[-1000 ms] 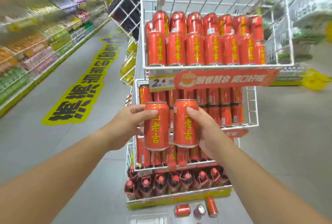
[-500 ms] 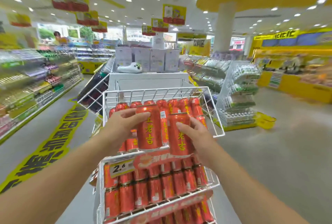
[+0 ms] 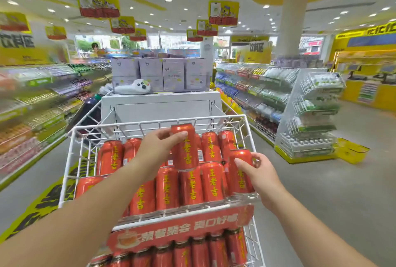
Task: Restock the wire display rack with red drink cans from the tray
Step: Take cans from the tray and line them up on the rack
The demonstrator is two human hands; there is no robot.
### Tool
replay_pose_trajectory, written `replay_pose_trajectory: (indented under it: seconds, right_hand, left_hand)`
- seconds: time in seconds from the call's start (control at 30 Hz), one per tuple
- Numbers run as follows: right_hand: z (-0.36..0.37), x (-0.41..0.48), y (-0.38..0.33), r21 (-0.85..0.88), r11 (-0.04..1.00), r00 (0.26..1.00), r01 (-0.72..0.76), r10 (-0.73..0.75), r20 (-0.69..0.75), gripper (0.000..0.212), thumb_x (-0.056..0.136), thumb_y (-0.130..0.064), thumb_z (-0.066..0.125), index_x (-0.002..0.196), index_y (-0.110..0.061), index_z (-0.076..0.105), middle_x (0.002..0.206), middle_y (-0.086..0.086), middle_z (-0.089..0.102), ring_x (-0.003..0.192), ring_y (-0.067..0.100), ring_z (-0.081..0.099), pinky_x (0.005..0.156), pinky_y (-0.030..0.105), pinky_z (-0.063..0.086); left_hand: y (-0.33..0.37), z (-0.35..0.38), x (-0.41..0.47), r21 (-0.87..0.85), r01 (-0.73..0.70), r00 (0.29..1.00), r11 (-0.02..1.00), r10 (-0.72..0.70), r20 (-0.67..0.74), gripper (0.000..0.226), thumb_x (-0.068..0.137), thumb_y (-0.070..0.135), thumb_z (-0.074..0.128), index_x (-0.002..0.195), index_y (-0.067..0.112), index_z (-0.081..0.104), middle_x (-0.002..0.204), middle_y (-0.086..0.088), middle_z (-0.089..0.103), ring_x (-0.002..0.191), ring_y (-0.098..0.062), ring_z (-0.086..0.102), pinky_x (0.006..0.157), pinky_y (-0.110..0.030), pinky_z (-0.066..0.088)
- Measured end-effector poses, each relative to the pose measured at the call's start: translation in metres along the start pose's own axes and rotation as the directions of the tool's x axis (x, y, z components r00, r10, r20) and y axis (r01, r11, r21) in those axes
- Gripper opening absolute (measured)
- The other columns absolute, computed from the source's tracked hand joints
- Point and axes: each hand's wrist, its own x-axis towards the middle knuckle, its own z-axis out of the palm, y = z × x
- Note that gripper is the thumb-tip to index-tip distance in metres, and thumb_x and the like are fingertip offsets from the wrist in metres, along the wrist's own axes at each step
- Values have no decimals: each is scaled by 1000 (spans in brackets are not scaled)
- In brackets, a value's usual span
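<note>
Two bare forearms reach in from the bottom edge toward the top basket of the white wire rack (image 3: 70,161). Nearest, a red banner (image 3: 180,230) runs along the basket's front lip, with another row of cans beneath it. The right hand (image 3: 260,173) has its fingers wrapped round a red can (image 3: 241,170) standing upright at the basket's right front corner, just beside the front row. The left hand (image 3: 157,149) grips a second can (image 3: 184,146) near its top, thumb in front, holding it upright above the front row, its base touching the cans below. Behind stand more rows of cans (image 3: 211,146). Farther off, pale boxes (image 3: 171,74) top a white cabinet, with blurred store shelves on either side.
</note>
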Motion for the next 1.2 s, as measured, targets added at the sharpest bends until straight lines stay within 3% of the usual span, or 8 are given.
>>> replay_pose_trajectory:
  seconds: [0.13, 0.27, 0.43, 0.6, 0.73, 0.87, 1.07, 1.2]
  right_hand:
    - [1, 18, 17, -13, 1000, 1000, -17, 17, -26, 47, 88, -25, 77, 126, -15, 51, 111, 5, 67, 95, 17, 69, 80, 37, 58]
    - [13, 27, 31, -45, 998, 999, -41, 40, -17, 43, 90, -25, 74, 125, -14, 51, 109, 5, 68, 96, 19, 68, 90, 45, 56]
    - [18, 37, 60, -77, 994, 997, -79, 77, -20, 81, 65, -68, 70, 132, -25, 49, 127, 1, 64, 118, 20, 63, 101, 49, 51]
    - [21, 36, 51, -253, 965, 997, -66, 54, -54, 40, 98, -36, 58, 133, -17, 61, 126, 1, 68, 115, 19, 63, 103, 43, 49]
    - [24, 34, 49, -476, 879, 997, 5, -42, -67, 33, 104, -32, 43, 124, -17, 64, 119, 5, 68, 112, 27, 62, 96, 41, 49]
    - [21, 29, 52, -577, 816, 994, 24, -82, -75, 36, 105, -32, 41, 132, -13, 53, 129, 7, 60, 122, 28, 55, 98, 40, 44]
    - [20, 21, 60, -690, 717, 990, 100, -143, -5, 35, 101, -47, 44, 122, -21, 55, 114, 2, 55, 110, 25, 56, 92, 43, 48]
    - [22, 20, 53, -690, 718, 990, 89, -141, -18, 29, 104, -41, 42, 122, -19, 49, 116, 0, 61, 109, 25, 58, 83, 37, 46]
  left_hand:
    - [-13, 30, 29, 33, -4, 1000, 999, 4, -7, 17, 84, 24, 78, 97, 12, 77, 88, -1, 77, 75, -17, 66, 73, -35, 51]
    - [-23, 54, 51, 46, 3, 1000, 999, -2, -21, 17, 86, 25, 77, 96, 12, 77, 87, 1, 77, 73, -15, 67, 68, -31, 51]
    - [-37, 75, 68, 73, 12, 1000, 997, -10, -16, 17, 88, 25, 75, 99, 12, 76, 86, 4, 76, 67, -1, 67, 52, -15, 47]
    - [-50, 92, 77, 65, 20, 1000, 998, -19, -17, 15, 89, 21, 74, 99, 11, 76, 81, 4, 76, 62, -1, 68, 47, -13, 47]
    - [-58, 101, 84, 59, 38, 999, 998, -36, -27, 16, 88, 26, 75, 96, 13, 75, 81, 4, 78, 66, -6, 71, 50, -17, 50]
    - [-65, 104, 94, 61, 70, 997, 996, -68, -39, 23, 86, 33, 77, 96, 13, 74, 88, -1, 78, 71, -10, 71, 64, -28, 56]
    - [-71, 121, 98, 110, 46, 998, 993, -41, -52, 18, 92, 29, 71, 88, 11, 69, 59, 8, 64, 37, 3, 52, 39, -10, 38]
    - [-75, 128, 105, 179, 45, 997, 983, -33, -72, 25, 93, 32, 69, 103, 9, 69, 78, 1, 69, 48, 5, 60, 47, -12, 44]
